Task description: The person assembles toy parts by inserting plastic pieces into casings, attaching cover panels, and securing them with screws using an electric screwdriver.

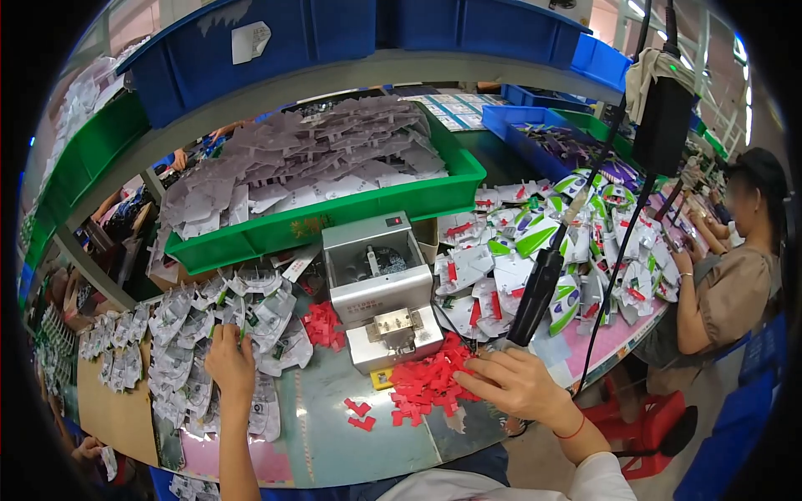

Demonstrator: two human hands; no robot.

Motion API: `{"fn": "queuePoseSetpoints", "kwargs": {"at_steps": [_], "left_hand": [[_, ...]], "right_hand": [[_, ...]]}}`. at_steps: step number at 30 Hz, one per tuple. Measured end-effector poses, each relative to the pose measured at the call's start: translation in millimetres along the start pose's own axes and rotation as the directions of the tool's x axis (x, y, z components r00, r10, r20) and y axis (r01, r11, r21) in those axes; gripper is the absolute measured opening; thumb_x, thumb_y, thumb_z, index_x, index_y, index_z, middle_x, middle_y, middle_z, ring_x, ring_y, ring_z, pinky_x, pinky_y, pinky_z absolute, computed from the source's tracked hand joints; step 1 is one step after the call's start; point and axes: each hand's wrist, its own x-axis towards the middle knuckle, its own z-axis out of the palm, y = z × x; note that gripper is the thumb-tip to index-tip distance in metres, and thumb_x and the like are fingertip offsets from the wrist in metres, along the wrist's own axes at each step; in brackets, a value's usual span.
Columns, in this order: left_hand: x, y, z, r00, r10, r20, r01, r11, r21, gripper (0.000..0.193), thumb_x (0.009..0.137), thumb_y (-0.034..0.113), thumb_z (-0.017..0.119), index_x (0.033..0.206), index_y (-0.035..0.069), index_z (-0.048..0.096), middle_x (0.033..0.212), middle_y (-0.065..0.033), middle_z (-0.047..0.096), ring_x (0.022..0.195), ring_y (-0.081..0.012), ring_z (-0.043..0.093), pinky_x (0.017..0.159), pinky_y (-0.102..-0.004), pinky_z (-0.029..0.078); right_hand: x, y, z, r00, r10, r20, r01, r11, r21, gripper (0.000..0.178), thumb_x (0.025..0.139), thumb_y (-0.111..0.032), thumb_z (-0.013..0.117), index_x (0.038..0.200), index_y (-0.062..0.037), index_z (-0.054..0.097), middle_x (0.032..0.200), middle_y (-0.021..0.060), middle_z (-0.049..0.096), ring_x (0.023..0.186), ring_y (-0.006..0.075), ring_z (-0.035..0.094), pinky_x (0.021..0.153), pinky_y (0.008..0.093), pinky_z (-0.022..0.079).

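My left hand (pixel 230 364) reaches over a pile of white plastic shells (pixel 185 355) on the left of the bench. Its fingers are closed at the edge of one shell, which they mostly hide. My right hand (pixel 520 382) has its fingers stretched out and apart at the right edge of a heap of small red plastic pieces (pixel 430 380). A black hand tool (pixel 539 292), shaped like an electric screwdriver, hangs just above the right hand. Its lower end meets the knuckles in the picture; whether they touch, I cannot tell. A metal bench machine (pixel 384 301) stands between the hands.
Behind the machine, a green crate (pixel 334 225) is heaped with translucent plastic parts. White, green and purple shells with red pieces (pixel 535 242) cover the bench's right side. Blue bins (pixel 334 33) line the shelf above. A co-worker (pixel 735 259) sits at right beside a red stool (pixel 639 426).
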Motion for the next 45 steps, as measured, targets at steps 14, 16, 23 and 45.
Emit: {"fn": "queuePoseSetpoints", "kwargs": {"at_steps": [14, 16, 23, 45], "left_hand": [[-4, -7, -11, 0.998, 0.006, -0.057, -0.01, 0.998, -0.064, 0.009, 0.073, 0.009, 0.06, 0.076, 0.006, 0.053, 0.076, -0.0085, 0.052, 0.06, -0.0307, 0.054, 0.051, -0.0419, 0.039], [-12, -7, -21, 0.998, -0.015, -0.062, 0.013, 1.0, -0.027, 0.009, 0.072, 0.008, 0.06, 0.076, 0.006, 0.052, 0.076, -0.009, 0.052, 0.059, -0.0306, 0.054, 0.051, -0.0418, 0.039], [-48, 40, -61, 0.959, 0.209, -0.19, -0.249, 0.943, -0.222, 0.012, 0.069, 0.002, 0.061, 0.081, 0.005, 0.059, 0.073, -0.0092, 0.054, 0.055, -0.026, 0.054, 0.046, -0.0341, 0.041], [-159, 139, -65, 0.99, -0.031, 0.135, 0.138, 0.11, -0.984, 0.022, 0.068, -0.007, 0.065, 0.088, 0.0, 0.058, 0.09, -0.0113, 0.054, 0.072, -0.0185, 0.06, 0.054, -0.0278, 0.052]], "right_hand": [[5, -2, 4, 1.0, -0.008, 0.012, 0.008, 1.0, 0.022, 0.032, 0.066, -0.012, 0.059, 0.098, -0.0081, 0.06, 0.089, 0.0046, 0.057, 0.073, 0.0157, 0.055, 0.059, 0.0259, 0.045], [7, -4, 5, 1.0, 0.003, -0.015, -0.003, 1.0, 0.02, 0.032, 0.066, -0.012, 0.059, 0.098, -0.0086, 0.06, 0.089, 0.0047, 0.057, 0.074, 0.0159, 0.055, 0.059, 0.0266, 0.045], [10, -14, -2, 0.994, 0.108, -0.016, -0.107, 0.993, 0.049, 0.032, 0.057, -0.002, 0.059, 0.088, -0.0064, 0.063, 0.08, 0.0053, 0.059, 0.063, 0.0202, 0.055, 0.052, 0.0302, 0.041], [27, -35, 36, 0.705, 0.533, 0.467, -0.446, -0.179, 0.877, 0.045, 0.086, -0.003, 0.048, 0.129, -0.0003, 0.038, 0.104, 0.011, 0.058, 0.069, 0.0081, 0.057, 0.05, 0.0199, 0.049]]}}
